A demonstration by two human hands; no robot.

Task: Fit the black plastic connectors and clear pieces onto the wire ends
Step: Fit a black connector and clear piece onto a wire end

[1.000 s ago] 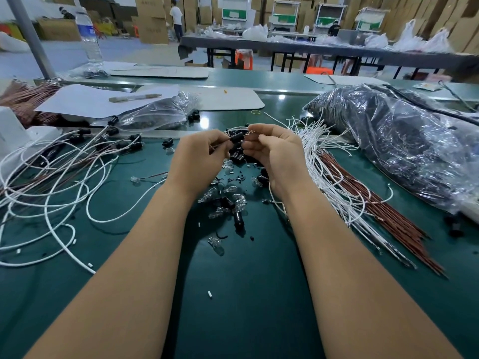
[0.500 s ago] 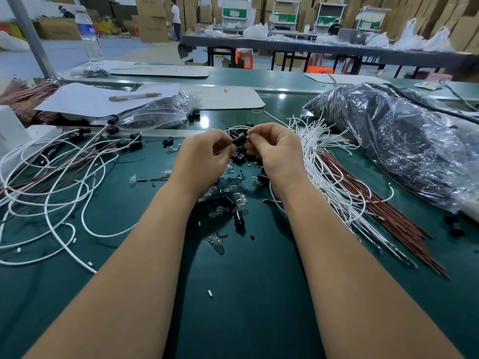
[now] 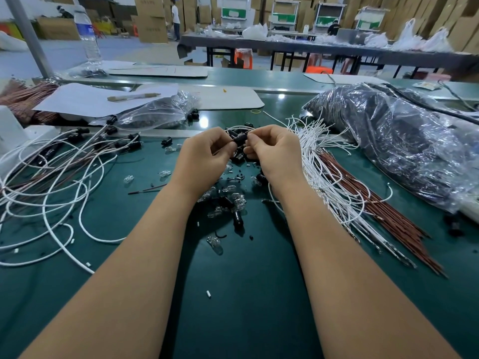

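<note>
Green surface (image 3: 246,294) carried everything. Biggest item was a crinkled plastic bag of dark parts (image 3: 404,143) at far right. Loose white wires (image 3: 51,193) sprawled across the left side, several ending in black connectors. A bundle of white and brown wires (image 3: 344,187) fanned out just right of the hands. A smaller clear bag (image 3: 153,114) lay back left, beside a sheet of paper (image 3: 85,98) with a pen on it. Water bottle (image 3: 88,37) stood at the far left edge.

Left hand (image 3: 202,159) and right hand (image 3: 274,154) were held close together above the middle of the surface, fingers curled. Both pinched one black connector (image 3: 239,139) between their fingertips; a white wire looped just behind it, couldn't tell if it was seated.

Under and just in front of the hands sat a small pile of spare connectors and clear pieces (image 3: 230,200). One clear piece (image 3: 215,244) lay apart, nearer the camera.
</note>
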